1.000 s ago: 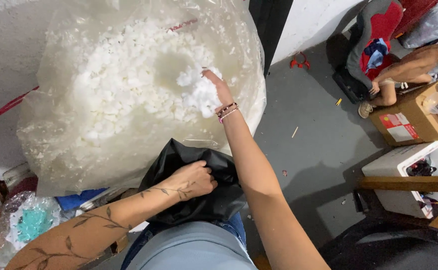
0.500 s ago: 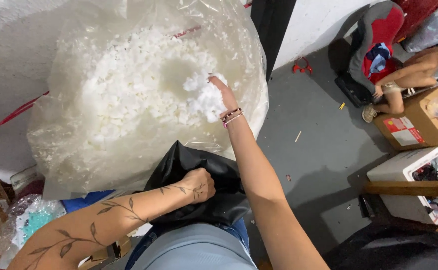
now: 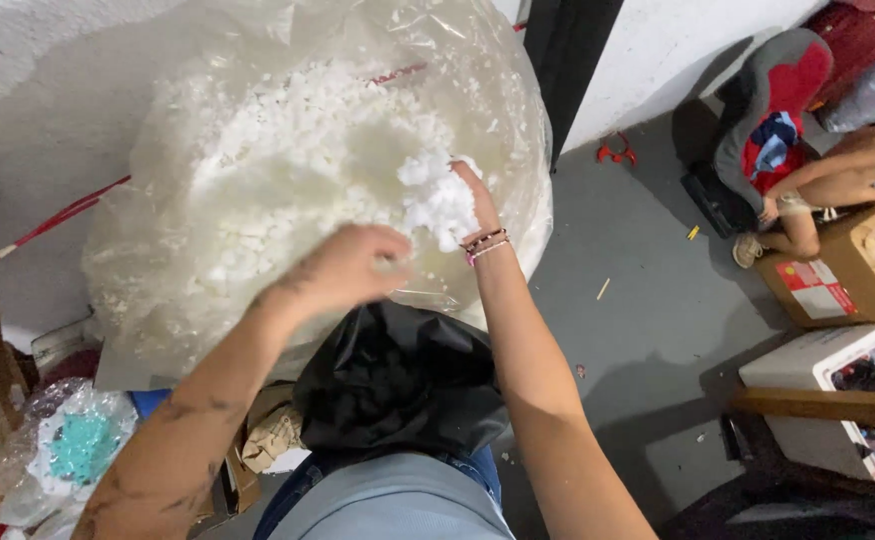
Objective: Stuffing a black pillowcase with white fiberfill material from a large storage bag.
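Observation:
A big clear plastic bag (image 3: 258,180) full of white stuffing pieces stands in front of me. My right hand (image 3: 463,205), with bracelets at the wrist, is closed on a clump of white stuffing (image 3: 438,205) at the bag's opening. My left hand (image 3: 343,270) is raised at the bag's mouth, blurred, fingers loosely curled with nothing seen in them. A black fabric bag (image 3: 393,385) lies on my lap below both hands.
Another person (image 3: 838,185) sits on the grey floor at the right beside a cardboard box (image 3: 838,285) and a white box (image 3: 828,375). A small bag with teal bits (image 3: 78,445) lies at the lower left. A white wall stands behind.
My left hand has lifted off the black bag and risen to the clear bag's mouth. My right hand stays on the clump of stuffing.

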